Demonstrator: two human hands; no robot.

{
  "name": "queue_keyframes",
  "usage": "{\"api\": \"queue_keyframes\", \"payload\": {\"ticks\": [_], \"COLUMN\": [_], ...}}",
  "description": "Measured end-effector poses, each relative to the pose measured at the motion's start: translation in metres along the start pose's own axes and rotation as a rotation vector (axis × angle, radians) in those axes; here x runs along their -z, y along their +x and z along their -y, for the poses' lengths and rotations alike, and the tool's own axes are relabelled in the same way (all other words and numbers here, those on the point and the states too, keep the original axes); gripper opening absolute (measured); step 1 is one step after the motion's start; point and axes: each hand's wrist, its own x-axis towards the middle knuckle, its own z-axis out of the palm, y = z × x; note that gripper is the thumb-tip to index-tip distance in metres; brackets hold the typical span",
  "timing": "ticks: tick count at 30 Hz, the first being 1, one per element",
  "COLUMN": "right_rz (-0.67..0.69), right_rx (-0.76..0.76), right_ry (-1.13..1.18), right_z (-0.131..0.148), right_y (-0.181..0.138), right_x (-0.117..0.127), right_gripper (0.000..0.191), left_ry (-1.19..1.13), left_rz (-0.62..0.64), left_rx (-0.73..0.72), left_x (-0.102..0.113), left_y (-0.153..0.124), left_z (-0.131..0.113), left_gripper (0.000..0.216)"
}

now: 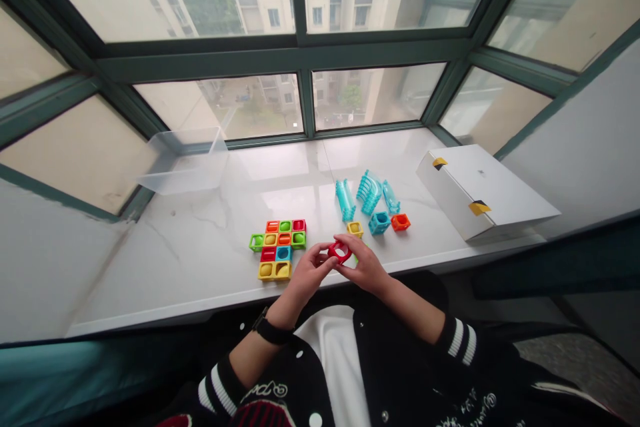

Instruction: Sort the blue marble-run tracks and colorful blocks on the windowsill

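Between my two hands, over the front of the white sill, is a red toy block (340,253) with a round opening. My left hand (313,270) pinches its left side, while the fingers of my right hand (364,265) close on its right side. Left of my hands lies a flat cluster of joined colored blocks (284,239) in red, yellow, green, orange and blue. Just beyond my right hand sits a yellow block (355,229). A bit of green shows beside that hand, mostly hidden by it.
Translucent blue track pieces (370,191) lie behind a blue block (379,223) and an orange block (401,222). A clear plastic bin (185,170) stands at the back left. At right is a white box (487,190) with yellow-black tape. Windows border the marble sill (200,260).
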Motion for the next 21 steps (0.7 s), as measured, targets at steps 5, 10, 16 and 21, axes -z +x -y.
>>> {"api": "queue_keyframes", "payload": {"ticks": [5,10,16,21], "right_rz": [0.033,0.047,-0.039,-0.154], "right_rx": [-0.014,-0.002,-0.039,-0.15], "right_ry": [0.022,0.024,-0.036,-0.068], "right_z": [-0.001,0.005,0.003,-0.01], "right_y": [-0.009,-0.017,-0.021,-0.029], "right_x": [0.01,0.018,0.037,0.071], "right_gripper": [0.068,0.07,0.075,0.067], "left_ry": [-0.003,0.006,0.167,0.208], "left_rz": [0.046,0.074,0.012,-0.116], "left_rx": [-0.035,-0.066,-0.095,-0.129], "left_x": [-0.004,-0.009,0.002,0.025], "left_y": [-0.007,-0.015,-0.021,-0.021], "left_z": [0.0,-0.004,-0.011,-0.014], "left_gripper": [0.052,0.052,0.046,0.041]}}
